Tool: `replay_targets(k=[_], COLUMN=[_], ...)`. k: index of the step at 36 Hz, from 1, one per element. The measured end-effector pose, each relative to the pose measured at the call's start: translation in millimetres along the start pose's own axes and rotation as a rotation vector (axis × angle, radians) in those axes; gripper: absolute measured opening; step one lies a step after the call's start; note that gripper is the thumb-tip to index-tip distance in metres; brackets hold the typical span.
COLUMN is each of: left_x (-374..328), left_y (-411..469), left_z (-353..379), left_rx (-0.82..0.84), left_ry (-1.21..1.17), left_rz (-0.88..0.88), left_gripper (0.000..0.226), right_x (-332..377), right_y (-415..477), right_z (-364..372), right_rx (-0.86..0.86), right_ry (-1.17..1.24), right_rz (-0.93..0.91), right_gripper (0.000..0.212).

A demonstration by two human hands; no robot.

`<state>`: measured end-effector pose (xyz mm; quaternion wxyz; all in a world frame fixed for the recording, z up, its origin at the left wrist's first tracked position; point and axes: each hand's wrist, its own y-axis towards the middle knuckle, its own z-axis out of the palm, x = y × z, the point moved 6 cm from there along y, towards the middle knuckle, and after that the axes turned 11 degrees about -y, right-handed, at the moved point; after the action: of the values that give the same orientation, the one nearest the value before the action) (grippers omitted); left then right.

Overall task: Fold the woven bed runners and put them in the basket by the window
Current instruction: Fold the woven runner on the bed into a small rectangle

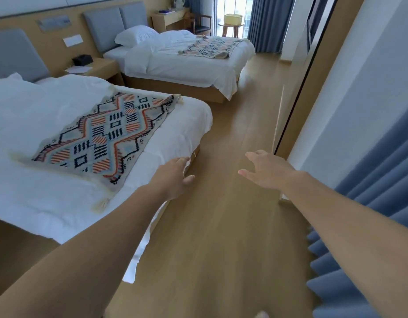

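Runners come first for me: the near runner [102, 136] lies flat and slantwise across the near bed [37, 191] at centre left of the frame, one fringed corner hanging close to the mattress edge, while the far runner [212, 48] sits rumpled on the far bed [175, 65] at upper centre. The basket [232, 19] stands on a small round table [230, 27] by the window at the top of the frame, well apart from both. My biggest worry is the carry: a loose fold could slump open on the long walk over the wood floor [221, 203], and a trailing end might catch my feet. Next, the basket perches high on that little table, so a heavy drop could tip it. Then the fold itself, because the near runner lies askew and its edges may not line up unless I square it first. Smallest, the tassels could snag on the white duvet and drag it. My left hand [173, 175] hovers spread wide just past the bed's corner, holding nothing; my right hand [267, 171] is likewise wide and empty over the floor.
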<state>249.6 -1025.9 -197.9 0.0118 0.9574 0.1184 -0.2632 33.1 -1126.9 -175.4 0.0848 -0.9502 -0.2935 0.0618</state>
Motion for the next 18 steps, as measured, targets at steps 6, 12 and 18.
replay_targets(k=[6, 12, 18], left_x=[5, -3, -20], left_y=[69, 152, 226], left_z=[11, 24, 26], left_rx=[-0.001, -0.038, -0.07], left_ry=[0.004, -0.03, -0.042], left_rz=[-0.044, -0.119, -0.202], left_gripper=[0.065, 0.065, 0.065], right_x=[-28, -74, -118], right_y=[79, 169, 252], right_z=[-1, -10, -28], right_rx=[0.004, -0.02, 0.026], right_ry=[-0.009, -0.022, -0.038], right_rz=[-0.039, -0.107, -0.166], right_gripper=[0.058, 0.056, 0.057])
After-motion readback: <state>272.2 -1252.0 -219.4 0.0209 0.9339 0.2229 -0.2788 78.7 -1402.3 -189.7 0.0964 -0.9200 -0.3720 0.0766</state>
